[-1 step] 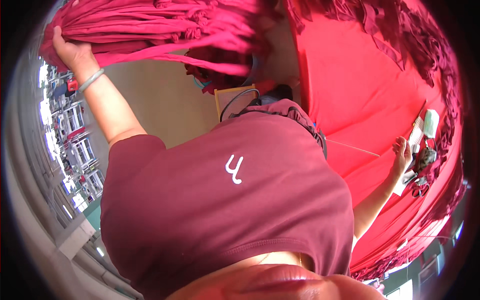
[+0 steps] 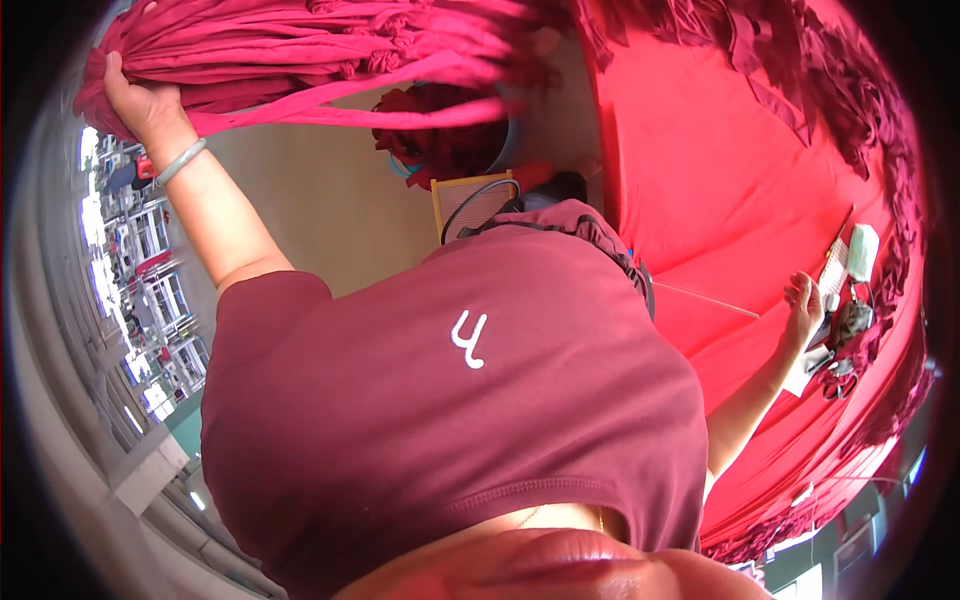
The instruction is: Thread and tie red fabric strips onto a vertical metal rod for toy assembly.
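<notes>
Nothing is shifting between the two frames. The left hand [image 2: 140, 100] is gripping a bundle of pink fabric strips [image 2: 330, 50], its long axis trailing right at the far left. The right hand [image 2: 803, 310], loosely spread, is resting on red cloth [image 2: 700, 150], well apart.

Tan floor [image 2: 330, 200], dark red heap in a blue tub [image 2: 440, 140], small mesh-fronted box [image 2: 470, 205], dark scissors [image 2: 840, 325]

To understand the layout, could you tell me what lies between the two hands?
In the head view, the person's maroon shirt fills the stretch between the left hand, gripping bundled pink fabric strips, and the right hand.
</notes>
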A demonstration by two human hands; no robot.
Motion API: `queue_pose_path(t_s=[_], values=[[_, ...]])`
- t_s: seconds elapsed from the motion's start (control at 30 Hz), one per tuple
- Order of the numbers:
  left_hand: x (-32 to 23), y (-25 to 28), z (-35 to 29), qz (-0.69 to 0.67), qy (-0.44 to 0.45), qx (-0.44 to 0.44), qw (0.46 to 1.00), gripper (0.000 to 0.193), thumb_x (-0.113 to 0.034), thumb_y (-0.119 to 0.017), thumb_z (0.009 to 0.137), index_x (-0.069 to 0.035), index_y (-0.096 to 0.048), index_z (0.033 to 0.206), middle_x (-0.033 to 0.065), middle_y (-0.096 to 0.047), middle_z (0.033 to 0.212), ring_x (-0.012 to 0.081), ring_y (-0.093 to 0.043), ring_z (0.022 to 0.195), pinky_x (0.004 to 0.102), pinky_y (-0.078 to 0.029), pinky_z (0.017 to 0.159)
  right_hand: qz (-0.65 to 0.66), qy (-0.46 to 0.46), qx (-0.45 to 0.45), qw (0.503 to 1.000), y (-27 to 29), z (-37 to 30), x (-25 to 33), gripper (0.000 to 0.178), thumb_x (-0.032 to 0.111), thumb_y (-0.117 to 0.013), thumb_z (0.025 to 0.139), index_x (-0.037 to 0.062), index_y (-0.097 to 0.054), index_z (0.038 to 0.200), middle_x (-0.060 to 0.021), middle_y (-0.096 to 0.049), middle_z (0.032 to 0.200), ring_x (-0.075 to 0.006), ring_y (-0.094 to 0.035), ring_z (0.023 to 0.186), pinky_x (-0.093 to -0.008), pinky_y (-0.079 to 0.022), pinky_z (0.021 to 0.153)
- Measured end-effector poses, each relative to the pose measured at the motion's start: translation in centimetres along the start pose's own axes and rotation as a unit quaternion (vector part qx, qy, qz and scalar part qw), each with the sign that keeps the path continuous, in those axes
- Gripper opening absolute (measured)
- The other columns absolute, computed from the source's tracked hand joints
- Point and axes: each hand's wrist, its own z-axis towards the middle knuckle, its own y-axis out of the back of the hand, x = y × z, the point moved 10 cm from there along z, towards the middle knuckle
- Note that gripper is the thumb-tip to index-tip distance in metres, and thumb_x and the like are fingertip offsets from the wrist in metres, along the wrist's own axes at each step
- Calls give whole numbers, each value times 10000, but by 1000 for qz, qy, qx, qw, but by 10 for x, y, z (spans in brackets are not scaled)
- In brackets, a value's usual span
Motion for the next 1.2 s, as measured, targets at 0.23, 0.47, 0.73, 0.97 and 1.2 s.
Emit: queue_pose_path(t_s=[0.23,0.47,0.73,0.97,1.2], values=[[-37,43,46,-40,-122,-67,990,401,-263,-454,889,27,-597,1125,188,-631,1208,328,-604,1130,456,-447,1041,-58,53,50,996,-49,10,-6,232,237,-579,1002,41,-670,1087,-47,-707,923,-95,-647,715,-221,-473,630],[-1,62,100,9,-107,-99,989,374,-262,-470,885,12,-600,1105,158,-641,1200,289,-614,1116,397,-448,1029,-97,26,57,993,-48,-15,-30,222,214,-578,1001,33,-675,1084,-49,-705,910,-100,-647,705,-231,-479,616],[42,50,43,34,-46,-115,992,308,-248,-484,927,-2,-581,1084,110,-658,1135,248,-641,1037,360,-472,973,-83,-11,38,996,-36,-34,-32,262,251,-574,1005,22,-671,1087,-63,-700,923,-110,-641,708,-239,-487,631],[132,101,-16,12,82,-118,990,341,-292,-519,945,-1,-639,1075,122,-683,1133,252,-657,1051,388,-496,995,-107,-27,38,993,-31,-37,-52,248,247,-582,999,34,-677,1082,-53,-700,927,-103,-633,704,-231,-478,619],[354,152,-166,136,367,-65,918,547,-424,-683,900,-97,-574,1325,82,-612,1291,115,-512,1232,337,-321,1092,-90,-43,-1,995,-25,-61,-58,236,170,-581,993,-28,-661,1094,-95,-694,919,-135,-648,742,-265,-525,679]])
